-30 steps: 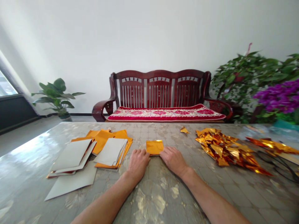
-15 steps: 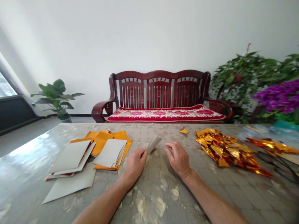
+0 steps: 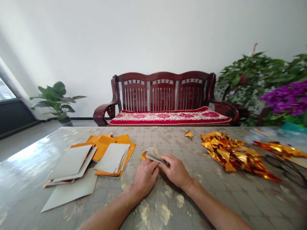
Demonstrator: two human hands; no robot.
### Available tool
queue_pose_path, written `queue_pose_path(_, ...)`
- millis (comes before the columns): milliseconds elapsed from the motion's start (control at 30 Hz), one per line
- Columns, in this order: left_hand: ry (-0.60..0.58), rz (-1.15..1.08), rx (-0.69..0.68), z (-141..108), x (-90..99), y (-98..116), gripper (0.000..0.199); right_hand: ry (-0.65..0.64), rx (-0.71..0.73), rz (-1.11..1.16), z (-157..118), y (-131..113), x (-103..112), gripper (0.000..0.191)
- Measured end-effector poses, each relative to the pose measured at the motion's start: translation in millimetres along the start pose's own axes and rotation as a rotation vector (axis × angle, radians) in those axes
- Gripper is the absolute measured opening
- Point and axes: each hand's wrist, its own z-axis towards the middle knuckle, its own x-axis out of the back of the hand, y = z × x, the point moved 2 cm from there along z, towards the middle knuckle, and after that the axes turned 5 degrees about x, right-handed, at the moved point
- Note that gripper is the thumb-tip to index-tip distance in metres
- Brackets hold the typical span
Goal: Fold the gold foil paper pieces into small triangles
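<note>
Between my hands is a folded sheet of paper (image 3: 155,157), pale grey on the side that shows, with an orange-gold corner at its left end. My left hand (image 3: 146,175) is closed on its lower edge, fingertips partly hidden. From the right, my right hand (image 3: 176,169) pinches the sheet's right end between thumb and fingers. Left of my hands lie a stack of pale-backed sheets (image 3: 70,163) and a second stack (image 3: 112,157) on orange sheets (image 3: 102,145). A heap of shiny gold folded foil pieces (image 3: 227,150) rests to the right.
The table (image 3: 165,204) has a patterned, glossy cover. One small gold piece (image 3: 189,134) lies near its far edge. At the right are more gold foil (image 3: 280,150), a black cable (image 3: 287,167) and clear plastic (image 3: 260,134). A wooden bench (image 3: 163,92) stands beyond.
My right hand has moved left and taken hold of the folded paper. The paper has turned, its free end now pointing left. My left hand has shifted slightly right and nearer me.
</note>
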Motion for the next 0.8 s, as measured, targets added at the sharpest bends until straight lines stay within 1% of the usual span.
queue_pose_path(100, 0.042, 0.021, -0.089, 1, -1.1, -5, 0.023, 0.044, 0.123, -0.063, -2, 6, 0, 0.021)
queue_pose_path(200, 0.110, 0.040, -0.140, 1, 3.1, -10, 0.023, 0.168, 0.250, -0.270, -4, 9, 9, 0.022)
queue_pose_path(300, 0.250, 0.049, -0.231, -1, 13.3, -8, 0.017, 0.242, 0.342, -0.491, -5, 8, 19, 0.023)
queue_pose_path(400, 0.408, 0.091, -0.315, -3, 23.0, -4, 0.010, 0.298, 0.413, -0.651, -7, 4, 27, 0.022)
queue_pose_path(467, 0.474, 0.130, -0.333, -4, 27.0, -1, 0.014, 0.333, 0.457, -0.715, -7, 0, 28, 0.021)
queue_pose_path(533, 0.488, 0.143, -0.342, -3, 29.0, 0, 0.022, 0.347, 0.500, -0.741, -8, -3, 28, 0.022)
queue_pose_path(633, 0.487, 0.119, -0.355, -1, 29.7, -1, 0.029, 0.350, 0.544, -0.739, -9, -6, 27, 0.024)
queue_pose_path(700, 0.490, 0.099, -0.348, 0, 28.9, -3, 0.026, 0.357, 0.555, -0.737, -9, -7, 28, 0.024)
queue_pose_path(800, 0.483, 0.082, -0.328, 2, 25.8, -9, 0.014, 0.364, 0.560, -0.733, -10, -8, 30, 0.023)
